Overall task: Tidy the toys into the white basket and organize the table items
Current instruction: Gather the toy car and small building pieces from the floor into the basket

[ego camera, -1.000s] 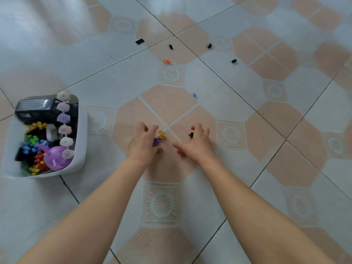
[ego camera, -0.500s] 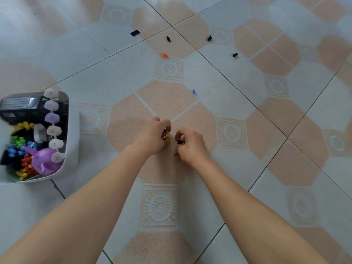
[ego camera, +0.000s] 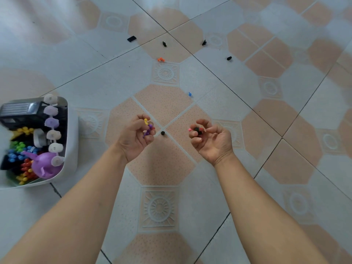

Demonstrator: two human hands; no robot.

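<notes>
Okay, both hands are hovering palm-up over the tiled floor (ego camera: 209,187). The left hand (ego camera: 135,139) is curling its fingers around small purple and yellow pegs (ego camera: 148,128), which are sticking out between thumb and fingertips. The right hand (ego camera: 210,139) is cupping small black and red pieces (ego camera: 197,129), fingers curled loosely over them, a pink tip poking out on the thumb side. Between the two grips, one small black piece (ego camera: 162,133) is lying on the floor. Beyond the grips, a blue peg (ego camera: 189,94), an orange piece (ego camera: 161,59) and several black bits (ego camera: 131,38) are sitting scattered well apart. Well off to the left of the left hand, the white basket (ego camera: 71,141) is sitting on the floor, holding coloured pegs (ego camera: 18,149), a purple toy (ego camera: 45,165) and a black toy truck (ego camera: 21,113).
</notes>
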